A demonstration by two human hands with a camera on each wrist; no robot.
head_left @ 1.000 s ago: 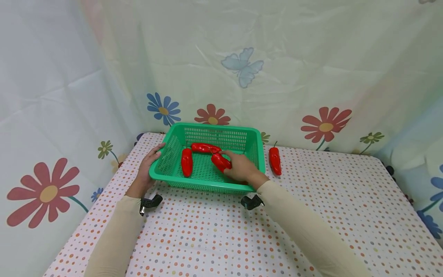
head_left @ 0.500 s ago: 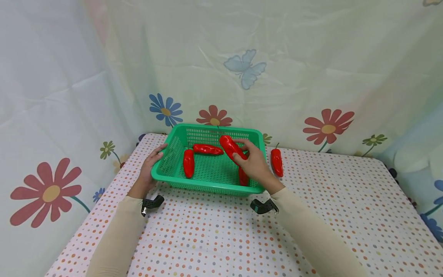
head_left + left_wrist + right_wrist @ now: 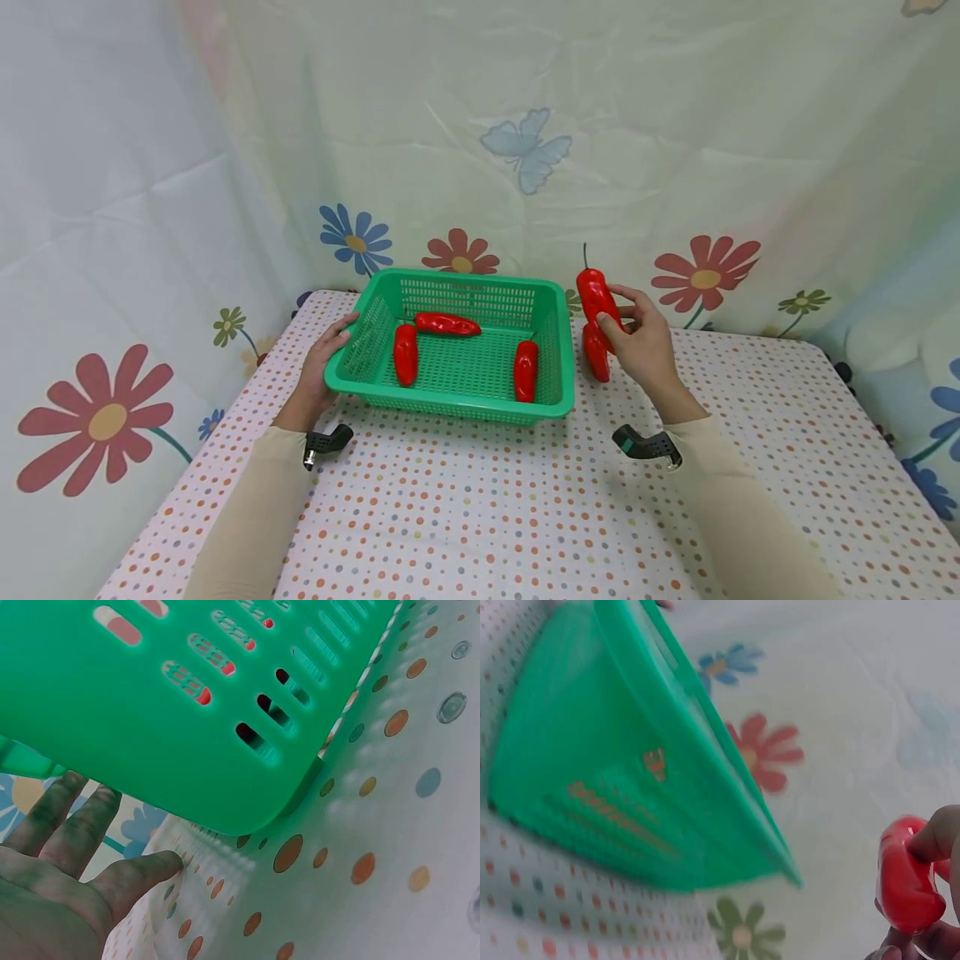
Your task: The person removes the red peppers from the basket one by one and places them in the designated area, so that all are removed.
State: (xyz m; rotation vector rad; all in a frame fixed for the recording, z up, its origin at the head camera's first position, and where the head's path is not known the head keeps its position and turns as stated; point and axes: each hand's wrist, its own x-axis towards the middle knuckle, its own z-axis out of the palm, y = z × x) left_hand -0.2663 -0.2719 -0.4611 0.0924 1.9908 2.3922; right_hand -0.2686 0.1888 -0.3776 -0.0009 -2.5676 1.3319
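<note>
A green plastic basket (image 3: pixel 450 407) with slotted walls stands on the table, holding three red peppers: one at the left (image 3: pixel 406 356), one along the back (image 3: pixel 447 324), one at the right (image 3: pixel 526 371). Against the basket's left side rests my left hand (image 3: pixel 315 371), fingers fairly straight along its outer wall and rim. To the right of the basket, my right hand (image 3: pixel 647 342) grips a red pepper (image 3: pixel 596 293) in the air, its stem pointing up. Behind that hand, partly covered, another red pepper (image 3: pixel 597 357) lies on the table.
A dotted cloth (image 3: pixel 450 508) covers the table. A curtain (image 3: pixel 675 150) printed with flowers and a butterfly hangs close behind the basket and at the sides. Each wrist wears a small black camera, such as the right one (image 3: pixel 643 444).
My right hand has lifted a red pepper out of the basket and carried it right, past the rim, to above the pepper on the table. The left hand has stayed at the basket.
</note>
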